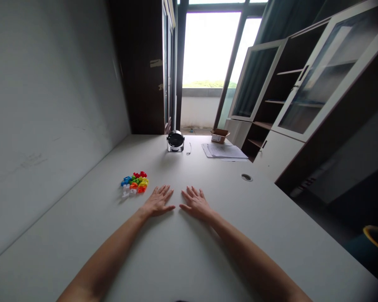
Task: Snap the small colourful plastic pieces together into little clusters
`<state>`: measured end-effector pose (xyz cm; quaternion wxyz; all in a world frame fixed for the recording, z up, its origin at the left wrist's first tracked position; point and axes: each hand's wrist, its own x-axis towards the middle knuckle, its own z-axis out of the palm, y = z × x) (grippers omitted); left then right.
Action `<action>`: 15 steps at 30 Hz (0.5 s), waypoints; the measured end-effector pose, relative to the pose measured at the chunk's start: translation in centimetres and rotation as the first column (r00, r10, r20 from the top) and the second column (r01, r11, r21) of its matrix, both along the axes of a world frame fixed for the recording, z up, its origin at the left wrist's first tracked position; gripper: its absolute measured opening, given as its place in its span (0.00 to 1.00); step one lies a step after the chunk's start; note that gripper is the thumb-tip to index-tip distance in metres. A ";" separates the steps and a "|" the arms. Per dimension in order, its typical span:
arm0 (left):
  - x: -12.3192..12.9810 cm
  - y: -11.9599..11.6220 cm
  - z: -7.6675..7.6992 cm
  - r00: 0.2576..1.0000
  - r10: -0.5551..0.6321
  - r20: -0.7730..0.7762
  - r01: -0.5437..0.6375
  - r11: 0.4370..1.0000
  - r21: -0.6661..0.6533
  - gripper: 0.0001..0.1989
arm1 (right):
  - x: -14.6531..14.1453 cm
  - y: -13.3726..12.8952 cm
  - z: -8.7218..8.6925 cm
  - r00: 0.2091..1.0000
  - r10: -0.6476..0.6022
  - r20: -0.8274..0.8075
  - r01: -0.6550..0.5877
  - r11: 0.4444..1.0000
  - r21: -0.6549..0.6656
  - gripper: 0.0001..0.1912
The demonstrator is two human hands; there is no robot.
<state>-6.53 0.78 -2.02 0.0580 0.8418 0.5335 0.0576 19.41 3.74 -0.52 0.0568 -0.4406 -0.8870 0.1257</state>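
Note:
My left hand (159, 202) lies flat on the white table (173, 260), fingers spread and nothing in it. Level with it, my right hand (195, 203) also rests palm down, open, its thumb a short gap from the left thumb. Just left of my left hand sits a small heap of colourful plastic building pieces (134, 183). Red ones are at the back, blue at the left, green and yellow in the middle, orange and white towards the front. Neither hand touches the heap.
A round black-and-silver device on a stand (175, 141) stands at the far end, beside a thin dark cord (189, 149). Papers (225, 151) and an open cardboard box (219, 135) lie far right, near a cable hole (246, 177). A wall (50, 126) borders the left side.

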 end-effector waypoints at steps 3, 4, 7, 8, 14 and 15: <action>0.2 -0.5 0.3 1.000 0.012 -0.010 -0.013 1.000 -0.020 0.43 | 0.3 -0.7 0.3 1.000 0.015 0.010 -0.015 0.999 -0.032 0.45; 0.3 -0.6 0.5 1.000 0.016 -0.011 -0.016 1.000 -0.027 0.43 | 0.2 -0.9 0.5 1.000 0.012 0.012 -0.011 0.999 -0.037 0.45; 0.4 -0.6 0.7 1.000 0.025 -0.007 -0.026 0.999 -0.036 0.43 | -0.3 -1.2 0.8 1.000 -0.004 0.011 0.005 0.999 -0.038 0.44; 0.4 -0.7 0.7 0.999 0.038 -0.001 -0.038 0.999 -0.031 0.42 | -0.4 -1.3 0.9 1.000 -0.009 0.009 0.010 0.999 -0.034 0.44; 0.6 -0.9 0.6 0.986 0.166 0.029 -0.166 0.986 0.014 0.41 | -0.4 -1.4 0.8 1.000 -0.008 -0.006 0.008 1.000 -0.014 0.45; 0.6 -0.9 0.5 0.986 0.163 0.027 -0.163 0.986 0.012 0.41 | -0.4 -1.4 0.8 1.000 -0.007 -0.008 0.007 1.000 -0.011 0.45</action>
